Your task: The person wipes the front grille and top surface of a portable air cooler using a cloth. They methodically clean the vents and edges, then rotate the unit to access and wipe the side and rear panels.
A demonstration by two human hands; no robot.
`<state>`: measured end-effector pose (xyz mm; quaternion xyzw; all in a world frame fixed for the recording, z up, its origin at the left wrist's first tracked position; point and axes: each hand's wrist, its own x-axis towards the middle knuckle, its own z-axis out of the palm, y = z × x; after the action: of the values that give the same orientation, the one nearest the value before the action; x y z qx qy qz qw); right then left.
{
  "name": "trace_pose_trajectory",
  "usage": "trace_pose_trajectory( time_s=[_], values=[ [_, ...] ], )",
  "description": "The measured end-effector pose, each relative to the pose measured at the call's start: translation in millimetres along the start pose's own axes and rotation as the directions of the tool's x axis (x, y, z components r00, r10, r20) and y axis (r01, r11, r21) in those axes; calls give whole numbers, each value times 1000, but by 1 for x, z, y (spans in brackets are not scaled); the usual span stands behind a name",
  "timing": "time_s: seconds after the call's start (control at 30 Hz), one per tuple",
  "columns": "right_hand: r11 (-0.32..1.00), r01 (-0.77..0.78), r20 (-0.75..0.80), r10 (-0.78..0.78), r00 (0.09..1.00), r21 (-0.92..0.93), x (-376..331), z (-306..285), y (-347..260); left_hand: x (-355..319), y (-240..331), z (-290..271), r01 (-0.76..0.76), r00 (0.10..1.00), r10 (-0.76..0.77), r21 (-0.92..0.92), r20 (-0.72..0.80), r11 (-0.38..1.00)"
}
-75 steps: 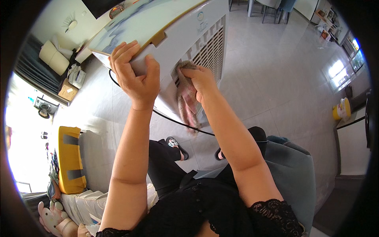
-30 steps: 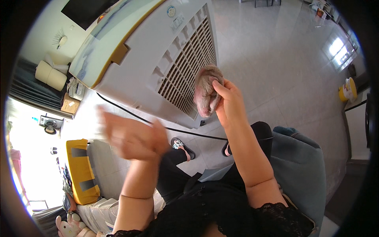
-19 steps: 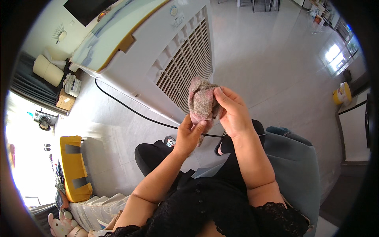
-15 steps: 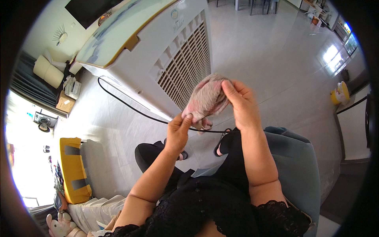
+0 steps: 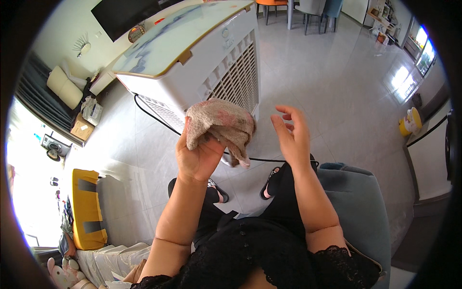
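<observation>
A beige cleaning cloth [image 5: 222, 118] with pinkish patches is bunched in my left hand [image 5: 195, 161], its loose folds hanging down on the right side. The palm is under the cloth, and the cloth hides most of the fingers. To the right, my right hand [image 5: 292, 139] is apart from the cloth, with its fingers spread and nothing in them. Just beyond my hands stands a white air cooler [image 5: 180, 89] with a slatted side grille [image 5: 236, 79] and a glossy marbled top [image 5: 168, 41].
A black cord [image 5: 156, 119] runs from the cooler past my knees. Beside me on the right is a grey-blue upholstered seat [image 5: 353, 202]. A yellow piece of furniture [image 5: 86, 207] stands at left, and a yellow-and-white bucket [image 5: 410, 122] at far right. Chairs [image 5: 313, 12] stand at the back.
My right hand has let go of the cloth and stays to the right. My left hand has moved left and up, now bearing the cloth bunched over its palm. The view has shifted slightly.
</observation>
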<state>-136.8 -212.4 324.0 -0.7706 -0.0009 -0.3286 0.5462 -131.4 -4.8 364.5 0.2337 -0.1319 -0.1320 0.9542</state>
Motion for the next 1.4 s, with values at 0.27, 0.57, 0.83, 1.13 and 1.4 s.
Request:
trace_pose_trajectory(
  time_s=[0.27, 0.57, 0.83, 1.13, 1.4],
  values=[
    [976, 211, 386, -179, 905, -43, -28, 7, -10, -18, -3, -13, -65, 993, 14, 449, 116, 891],
    [292, -781, 745, 247, 620, 553, -69, 31, -9, -19, -14, -4, 52, 996, -52, 0, -68, 999],
    [26, -664, 599, 408, 689, 747, -44, 5, 2, -44, -4, -59, 213, 917, 68, 627, -393, 749],
    [-112, -679, 688, 145, 711, 725, -47, 32, 24, -41, -34, -48, 242, 923, -75, 419, -376, 875],
    [40, -828, 828, 11, 561, 560, -57, 53, 55, -15, -31, -44, 350, 922, -96, 703, -375, 619]
  ],
)
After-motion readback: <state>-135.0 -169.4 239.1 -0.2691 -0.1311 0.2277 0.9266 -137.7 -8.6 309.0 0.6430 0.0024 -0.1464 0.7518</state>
